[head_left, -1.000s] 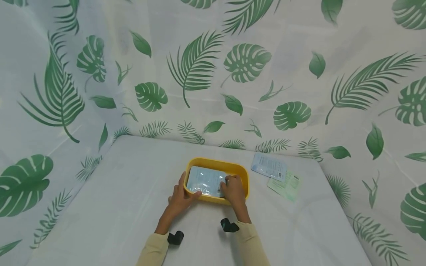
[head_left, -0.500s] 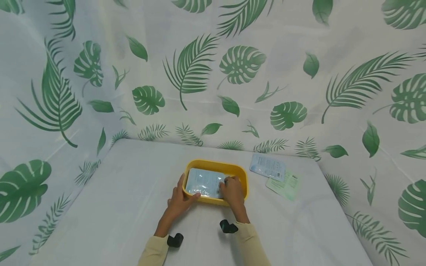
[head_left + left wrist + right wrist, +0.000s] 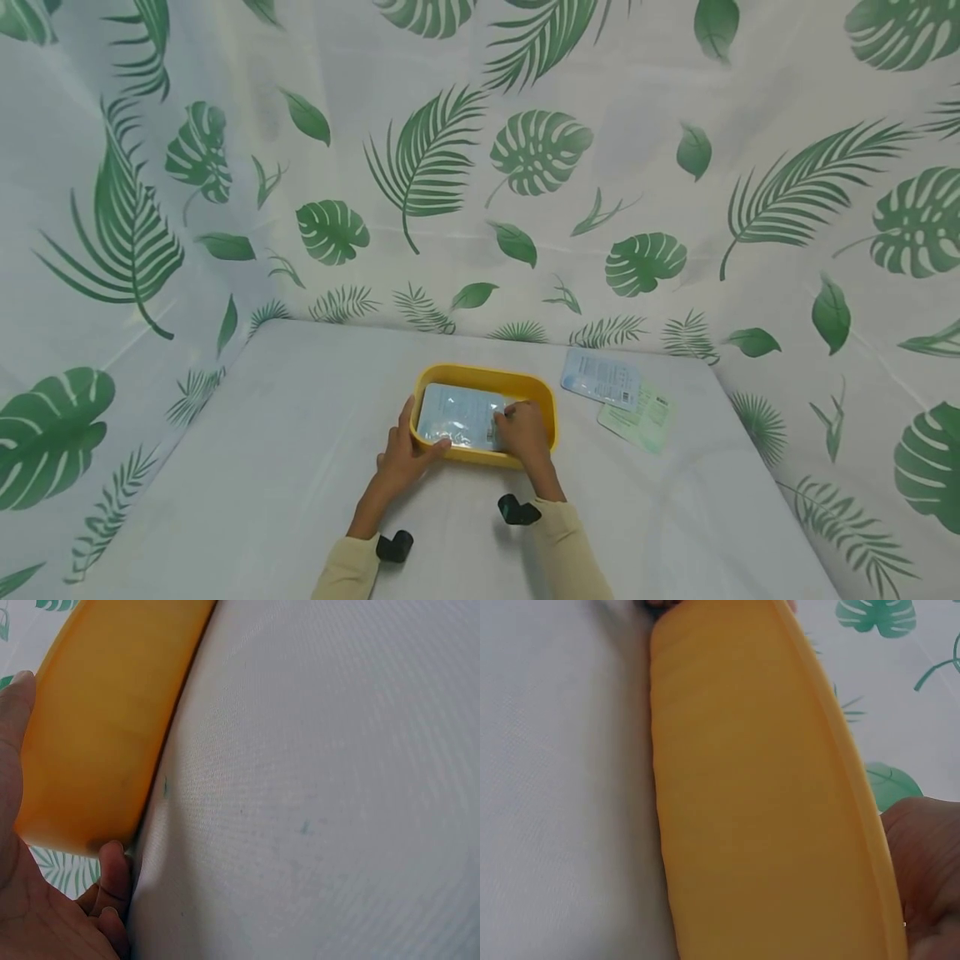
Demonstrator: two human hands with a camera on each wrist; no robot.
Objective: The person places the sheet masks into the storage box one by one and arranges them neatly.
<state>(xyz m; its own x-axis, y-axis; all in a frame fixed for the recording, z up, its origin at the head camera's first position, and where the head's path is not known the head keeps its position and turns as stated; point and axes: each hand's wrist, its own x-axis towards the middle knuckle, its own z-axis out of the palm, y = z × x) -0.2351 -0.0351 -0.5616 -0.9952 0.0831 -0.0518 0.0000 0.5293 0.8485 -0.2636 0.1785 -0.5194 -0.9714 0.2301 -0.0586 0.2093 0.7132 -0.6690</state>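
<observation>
A yellow plastic bin (image 3: 487, 372) stands on the table with a flat, shiny pale blue packet (image 3: 457, 412) lying in it, small print and a barcode on its face. My left hand (image 3: 401, 454) grips the bin's left end, thumb at the near rim and fingers round the outer side. In the left wrist view, the left hand's fingertips (image 3: 112, 862) curl at the bin's lower corner. My right hand (image 3: 525, 429) reaches over the near rim and pinches the packet's right end with curled fingers. The right wrist view shows mostly the bin's outer wall (image 3: 750, 780), which hides those fingertips.
Right of the bin, another pale blue packet (image 3: 600, 377) partly overlaps a light green packet (image 3: 641, 421). A white cloth covers the table (image 3: 300, 467). Leaf-printed sheets (image 3: 450, 275) hang behind it and at both sides.
The head view has shifted slightly. Both hands keep their places at the bin and packet; the right fingers move only slightly.
</observation>
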